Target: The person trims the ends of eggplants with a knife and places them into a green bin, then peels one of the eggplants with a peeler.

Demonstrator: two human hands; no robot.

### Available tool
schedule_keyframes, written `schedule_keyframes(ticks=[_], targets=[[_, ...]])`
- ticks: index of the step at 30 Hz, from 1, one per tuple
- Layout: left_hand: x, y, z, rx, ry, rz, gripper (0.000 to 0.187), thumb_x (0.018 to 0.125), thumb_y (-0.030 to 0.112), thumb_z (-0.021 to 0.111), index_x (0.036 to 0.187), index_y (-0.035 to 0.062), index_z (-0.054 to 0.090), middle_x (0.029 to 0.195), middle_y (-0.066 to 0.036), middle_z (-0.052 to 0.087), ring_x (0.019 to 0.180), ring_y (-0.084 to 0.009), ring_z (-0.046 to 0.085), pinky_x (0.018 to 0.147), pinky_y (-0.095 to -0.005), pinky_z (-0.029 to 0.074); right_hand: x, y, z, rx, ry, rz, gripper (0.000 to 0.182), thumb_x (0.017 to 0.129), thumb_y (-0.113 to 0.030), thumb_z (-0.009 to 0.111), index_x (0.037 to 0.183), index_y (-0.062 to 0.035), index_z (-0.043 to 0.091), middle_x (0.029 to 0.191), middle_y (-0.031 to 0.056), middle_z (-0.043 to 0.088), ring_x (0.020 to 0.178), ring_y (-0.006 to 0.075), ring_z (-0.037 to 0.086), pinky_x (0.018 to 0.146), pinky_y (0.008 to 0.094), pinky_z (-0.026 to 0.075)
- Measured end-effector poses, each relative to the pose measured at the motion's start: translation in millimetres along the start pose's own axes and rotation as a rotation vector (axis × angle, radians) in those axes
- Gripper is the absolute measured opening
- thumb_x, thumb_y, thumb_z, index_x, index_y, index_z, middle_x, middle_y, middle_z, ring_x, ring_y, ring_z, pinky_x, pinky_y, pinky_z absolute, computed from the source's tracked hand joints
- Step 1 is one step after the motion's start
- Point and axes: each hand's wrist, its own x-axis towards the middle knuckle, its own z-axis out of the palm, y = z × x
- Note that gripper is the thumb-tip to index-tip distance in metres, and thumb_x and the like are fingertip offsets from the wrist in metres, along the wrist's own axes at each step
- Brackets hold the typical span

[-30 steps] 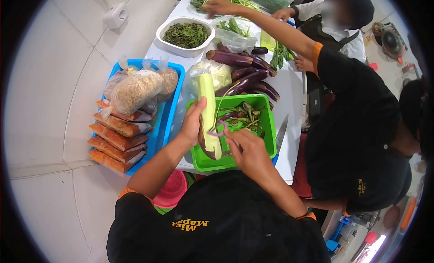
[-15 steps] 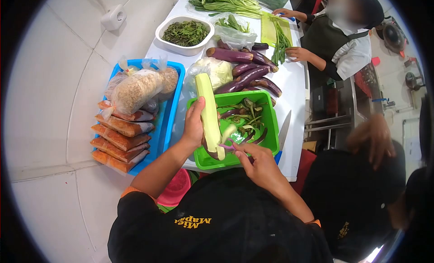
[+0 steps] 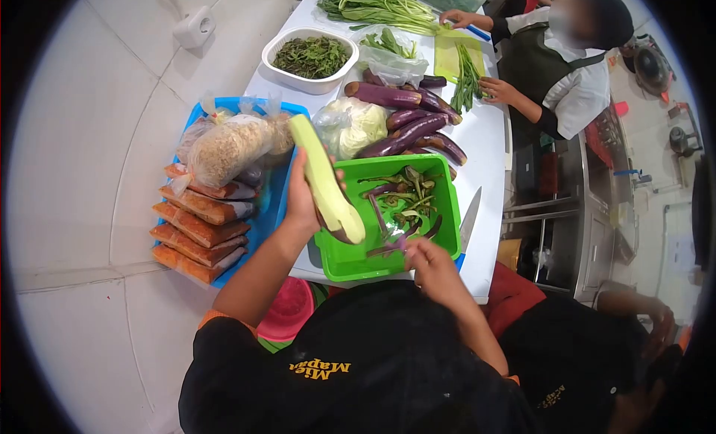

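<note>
My left hand (image 3: 300, 197) is wrapped round an eggplant (image 3: 325, 182), mostly pale where its skin is off, with dark purple skin along its lower edge. The eggplant is tilted above the left side of a green bin (image 3: 349, 271). Over the bin's near right part, my right hand (image 3: 438, 274) grips a small purple peeler (image 3: 403, 242), apart from the eggplant. Cut stems (image 3: 418, 186) and purple peel strips lie in the bin. Beyond it are several whole purple eggplants (image 3: 409, 136) and a cabbage (image 3: 362, 124) partly in clear plastic.
A knife (image 3: 470, 219) lies right of the bin. At left, a blue tray (image 3: 277, 203) holds bagged orange packets (image 3: 200, 238). A white tub (image 3: 313, 85) of leaves stands farther back. A co-worker's hand (image 3: 498, 91) touches greens on a green board (image 3: 447, 59); another person sits lower right.
My right hand and peeler have moved right and down, away from the eggplant. My left hand has shifted the eggplant slightly left and tilted it more. The person at lower right has lowered a hand.
</note>
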Motion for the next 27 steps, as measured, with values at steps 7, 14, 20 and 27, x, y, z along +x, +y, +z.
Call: schedule_keyframes(ticks=[7, 14, 20, 27], targets=[[-4.9, -15.6, -3.6, 0.261, -0.252, -0.261, 0.052, 0.102, 0.052, 0.053, 0.124, 0.0051, 0.060, 0.107, -0.007, 0.065, 0.093, -0.0195, 0.064, 0.081, -0.0369, 0.056, 15.6, -29.4, -23.4, 1.058, -0.222, 0.411, 0.024, 0.111, -0.026, 0.045, 0.131, -0.0146, 0.053, 0.086, 0.0001, 0.052, 0.050, 0.0040, 0.034, 0.043, 0.0196, 0.029], [-17.3, -18.7, 4.2, 0.463, -0.518, -0.263, 0.049, 0.107, 0.043, 0.047, 0.137, 0.0052, 0.051, 0.113, -0.007, 0.063, 0.096, -0.0173, 0.064, 0.079, -0.0339, 0.057, 33.2, -80.2, -20.0, -0.441, 0.485, -0.461, 0.023, 0.095, -0.006, 0.071, 0.118, -0.0012, 0.072, 0.088, 0.0086, 0.067, 0.062, 0.0154, 0.058, 0.057, 0.0274, 0.047], [-29.2, -10.6, 9.6, 0.464, -0.583, -0.301, 0.057, 0.109, 0.037, 0.050, 0.155, 0.0059, 0.039, 0.118, -0.002, 0.062, 0.099, -0.0103, 0.061, 0.085, -0.0261, 0.052, 55.7, -99.6, -23.7, -0.518, 0.495, -0.562, 0.022, 0.093, -0.008, 0.072, 0.114, -0.0044, 0.075, 0.092, 0.0133, 0.070, 0.072, 0.0299, 0.068, 0.066, 0.0382, 0.054], [-24.2, -12.0, 2.3, 0.470, -0.547, -0.296, 0.054, 0.109, 0.038, 0.049, 0.153, 0.0059, 0.043, 0.119, -0.002, 0.063, 0.101, -0.0087, 0.060, 0.087, -0.0267, 0.050, 59.8, -97.0, -18.1, -0.608, 0.460, -0.525, 0.020, 0.093, -0.010, 0.071, 0.112, -0.0040, 0.074, 0.092, 0.0149, 0.069, 0.076, 0.0354, 0.068, 0.067, 0.0433, 0.054]])
